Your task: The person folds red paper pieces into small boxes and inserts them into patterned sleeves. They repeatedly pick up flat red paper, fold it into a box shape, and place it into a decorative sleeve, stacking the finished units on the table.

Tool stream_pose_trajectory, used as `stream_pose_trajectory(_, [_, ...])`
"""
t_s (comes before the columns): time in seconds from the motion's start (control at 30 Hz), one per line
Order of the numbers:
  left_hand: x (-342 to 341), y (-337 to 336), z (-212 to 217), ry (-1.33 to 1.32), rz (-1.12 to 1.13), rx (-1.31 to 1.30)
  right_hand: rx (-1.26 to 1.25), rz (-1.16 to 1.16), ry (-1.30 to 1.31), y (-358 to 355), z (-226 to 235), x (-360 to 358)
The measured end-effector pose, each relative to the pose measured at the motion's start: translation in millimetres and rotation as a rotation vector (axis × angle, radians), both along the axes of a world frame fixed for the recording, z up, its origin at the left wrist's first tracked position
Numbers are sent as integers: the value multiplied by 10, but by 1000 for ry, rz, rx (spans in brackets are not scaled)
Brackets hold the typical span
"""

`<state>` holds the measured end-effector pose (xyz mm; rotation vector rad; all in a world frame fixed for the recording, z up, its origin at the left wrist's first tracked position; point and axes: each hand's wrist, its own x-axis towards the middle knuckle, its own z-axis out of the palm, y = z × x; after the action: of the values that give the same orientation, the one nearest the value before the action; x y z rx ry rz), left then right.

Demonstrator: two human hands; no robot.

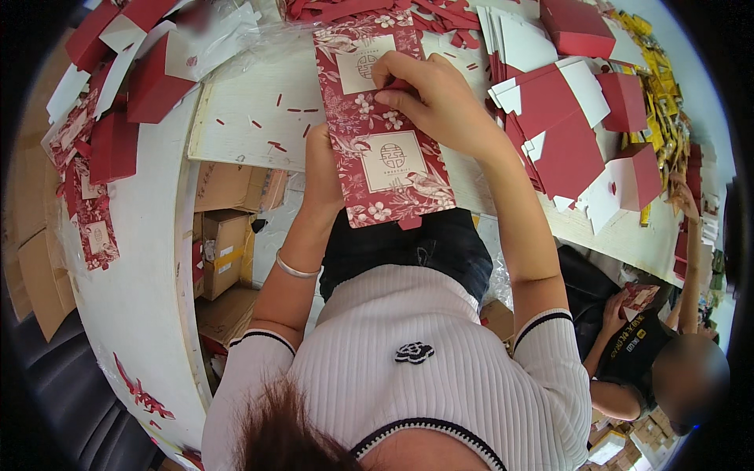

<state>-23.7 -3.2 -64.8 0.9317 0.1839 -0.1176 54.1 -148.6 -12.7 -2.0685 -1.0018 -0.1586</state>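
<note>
The right hand [440, 102] pinches the upper part of a flat red floral-printed cardboard sleeve [382, 125] with its fingers [393, 74], held above the white table [243, 118]. The left hand [322, 169] supports it from beneath; whether those fingers are spread or closed cannot be told.

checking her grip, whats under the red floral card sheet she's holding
The left hand is under the red floral card sheet, only its wrist and palm edge showing; its fingers are covered. The right hand presses on top.
</note>
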Motion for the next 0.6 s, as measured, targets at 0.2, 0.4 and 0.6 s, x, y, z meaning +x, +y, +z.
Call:
stream_pose_trajectory(0.2, [21,41,-9,6,-47,-18,-5,-79,218,33,37,-3])
stream_pose_trajectory(0.4, [-104,323,77,-128,-8,674,271,-31,354,-114,220,-23])
stream_pose_trajectory(0.6, [-127,411,367,-173,92,512,828,-50,569,-402,726,66])
